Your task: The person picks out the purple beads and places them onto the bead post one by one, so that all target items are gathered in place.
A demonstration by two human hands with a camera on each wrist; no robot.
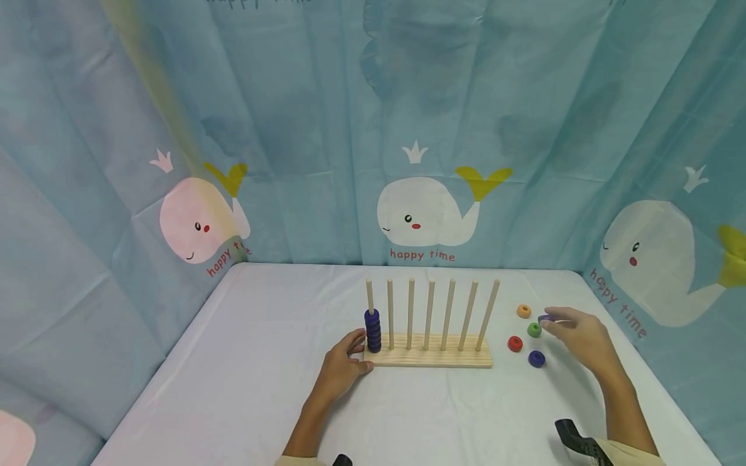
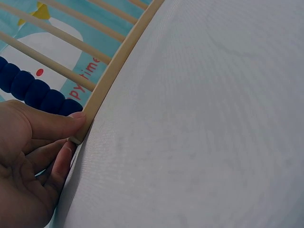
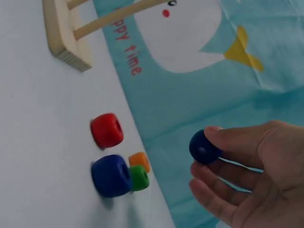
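A wooden pegboard (image 1: 431, 359) with several upright pegs stands on the table. Its leftmost peg carries a stack of dark blue beads (image 1: 373, 331). My left hand (image 1: 340, 372) grips the left end of the base, thumb on the front edge; the left wrist view shows the thumb and fingers around that corner. Off to the right, my right hand (image 1: 583, 338) pinches a blue bead (image 3: 203, 147) between thumb and fingers, lifted above the table. Near it lie a green bead (image 1: 533, 330), an orange bead (image 1: 524, 311), a red bead (image 1: 515, 343) and another blue bead (image 1: 537, 358).
A white cloth (image 1: 233, 388) covers the table. Behind and at both sides hangs a blue curtain (image 1: 315, 207) printed with whales. The loose beads lie between the board's right end and my right hand.
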